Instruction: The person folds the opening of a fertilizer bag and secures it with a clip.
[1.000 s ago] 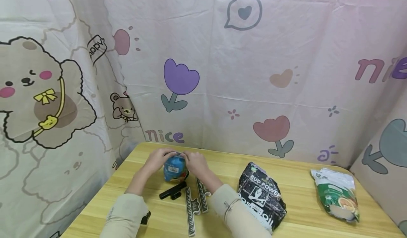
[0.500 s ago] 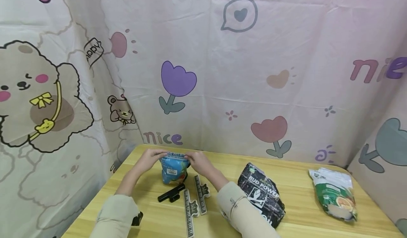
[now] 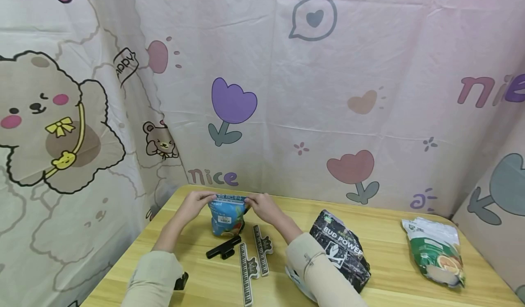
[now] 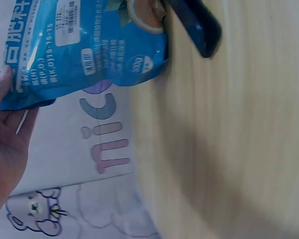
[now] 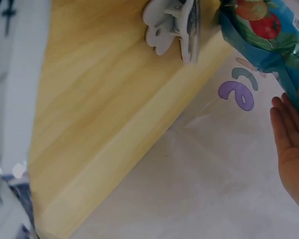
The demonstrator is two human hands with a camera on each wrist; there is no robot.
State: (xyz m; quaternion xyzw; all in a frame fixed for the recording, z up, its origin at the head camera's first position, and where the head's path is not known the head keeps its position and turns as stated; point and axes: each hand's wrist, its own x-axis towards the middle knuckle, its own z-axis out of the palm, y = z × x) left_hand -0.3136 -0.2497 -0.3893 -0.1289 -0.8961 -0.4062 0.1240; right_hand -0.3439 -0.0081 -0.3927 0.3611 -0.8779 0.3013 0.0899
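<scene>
Left hand, right hand moved apart; pinching bag

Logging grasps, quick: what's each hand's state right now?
Left hand: holding the blue bag, pinching its top edge at the left.
Right hand: holding the same blue bag, pinching its top edge at the right.

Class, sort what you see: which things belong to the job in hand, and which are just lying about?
In the job:
blue bag, held at its top corners
left hand
right hand

Lying about, judging by this moment:
black clip
two keyboard-patterned clips
black bag
green-and-white bag
</scene>
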